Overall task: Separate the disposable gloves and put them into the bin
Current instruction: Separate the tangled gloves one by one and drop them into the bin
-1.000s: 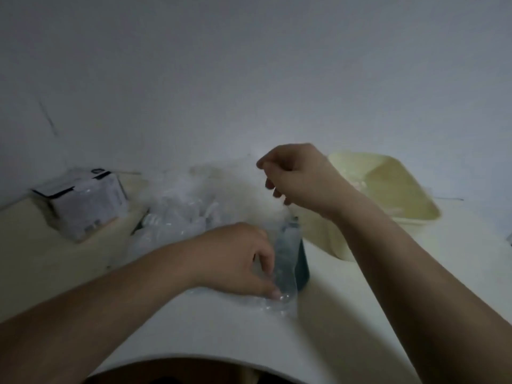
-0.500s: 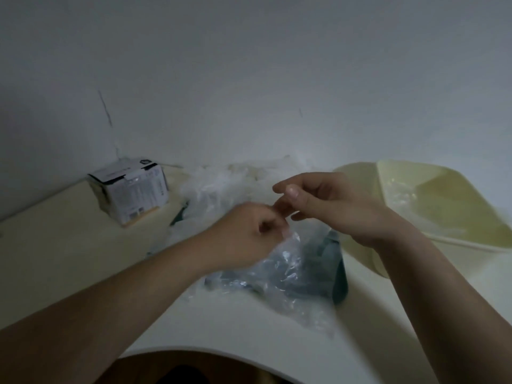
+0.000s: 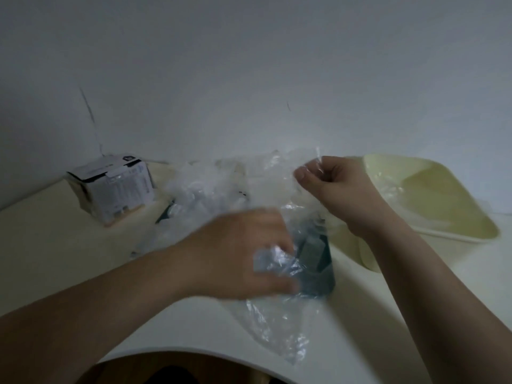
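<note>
A pale table (image 3: 55, 245) runs along a plain wall (image 3: 249, 65) and carries everything here. At its right end sits the cream bin (image 3: 471, 231), tilted toward the camera, with what looks like clear film already lying inside against its left wall, so some gloves seem to have gone in. Behind the hands a loose heap of clear gloves (image 3: 199, 184) is spread across the middle of the table, which suggests most of the job is left. A small printed box (image 3: 116, 187) stands to the heap's left, well apart from the bin. A dark teal block (image 3: 315, 256) lies under the film near the front edge; what it is I cannot tell. The left hand (image 3: 238, 253) is closed on a crumpled bunch of film low over the table, while the right hand (image 3: 332, 187) pinches the top edge of one glove (image 3: 279, 173) and holds it raised, just beside the bin's rim. The two appear to be pulling a single glove free; it has not yet gone in.
</note>
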A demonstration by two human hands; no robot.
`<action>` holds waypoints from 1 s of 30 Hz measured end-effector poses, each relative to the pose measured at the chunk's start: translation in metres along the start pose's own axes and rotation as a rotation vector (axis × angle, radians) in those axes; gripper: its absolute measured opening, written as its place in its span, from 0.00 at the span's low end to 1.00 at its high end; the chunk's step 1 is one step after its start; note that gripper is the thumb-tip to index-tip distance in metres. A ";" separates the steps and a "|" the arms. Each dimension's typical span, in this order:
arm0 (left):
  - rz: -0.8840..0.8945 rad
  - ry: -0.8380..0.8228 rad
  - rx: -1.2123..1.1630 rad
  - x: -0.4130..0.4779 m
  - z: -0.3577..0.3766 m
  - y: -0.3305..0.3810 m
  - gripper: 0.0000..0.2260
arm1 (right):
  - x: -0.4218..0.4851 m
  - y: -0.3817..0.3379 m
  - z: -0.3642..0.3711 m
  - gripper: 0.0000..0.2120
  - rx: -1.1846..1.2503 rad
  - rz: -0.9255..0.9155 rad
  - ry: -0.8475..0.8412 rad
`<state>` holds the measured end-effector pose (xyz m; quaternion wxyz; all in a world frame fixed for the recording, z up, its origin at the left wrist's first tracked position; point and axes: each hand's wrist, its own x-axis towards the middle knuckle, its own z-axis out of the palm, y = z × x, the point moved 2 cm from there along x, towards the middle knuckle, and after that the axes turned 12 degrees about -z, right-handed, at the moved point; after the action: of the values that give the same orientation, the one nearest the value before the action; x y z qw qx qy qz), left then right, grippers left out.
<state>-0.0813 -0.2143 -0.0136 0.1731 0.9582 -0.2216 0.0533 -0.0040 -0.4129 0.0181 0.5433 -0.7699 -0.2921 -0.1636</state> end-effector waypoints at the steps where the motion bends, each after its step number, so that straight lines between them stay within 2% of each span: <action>1: -0.032 -0.241 0.059 -0.003 0.018 -0.008 0.20 | 0.000 0.002 -0.001 0.14 -0.006 0.003 0.021; 2: 0.025 -0.354 0.110 -0.009 0.031 -0.014 0.23 | 0.000 0.002 0.000 0.10 -0.021 -0.004 0.025; 4: 0.148 -0.413 0.164 -0.023 0.042 -0.016 0.24 | 0.000 0.001 0.002 0.10 -0.065 -0.027 0.003; 8: 0.217 -0.264 0.279 -0.028 0.046 -0.011 0.14 | -0.001 -0.005 0.000 0.14 -0.096 -0.044 -0.046; 10: 0.113 -0.224 0.117 -0.024 0.033 -0.004 0.12 | -0.001 -0.013 -0.004 0.16 -0.071 -0.046 -0.051; 11: 0.029 -0.195 -0.041 -0.022 0.020 -0.001 0.10 | -0.001 -0.015 -0.006 0.15 -0.033 -0.032 -0.028; 14: -0.248 -0.012 -0.760 -0.011 -0.028 0.006 0.09 | 0.002 -0.025 -0.020 0.07 0.024 -0.035 0.073; 16: -0.386 0.064 -1.025 0.000 -0.049 0.004 0.09 | 0.003 -0.031 -0.028 0.06 -0.100 -0.076 0.099; 19: -0.485 0.074 -1.027 0.021 -0.059 -0.002 0.08 | 0.004 -0.033 -0.032 0.05 -0.186 -0.098 0.138; 22: -0.552 0.008 -1.063 0.034 -0.054 -0.001 0.17 | 0.003 -0.032 -0.026 0.05 -0.206 -0.105 0.121; 26: -0.539 -0.110 -1.168 0.038 -0.055 0.005 0.25 | 0.003 -0.030 -0.028 0.07 -0.157 -0.023 0.149; 27: -0.545 -0.093 -1.180 0.041 -0.055 0.005 0.23 | 0.003 -0.030 -0.029 0.08 -0.151 0.002 0.157; 30: -0.602 0.013 -1.169 0.047 -0.060 0.013 0.06 | 0.002 -0.034 -0.043 0.09 -0.110 0.068 0.243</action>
<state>-0.0461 -0.2229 0.0552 0.6739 0.7260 0.0649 -0.1208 -0.0212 -0.4443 0.0592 0.5367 -0.7825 -0.1886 -0.2532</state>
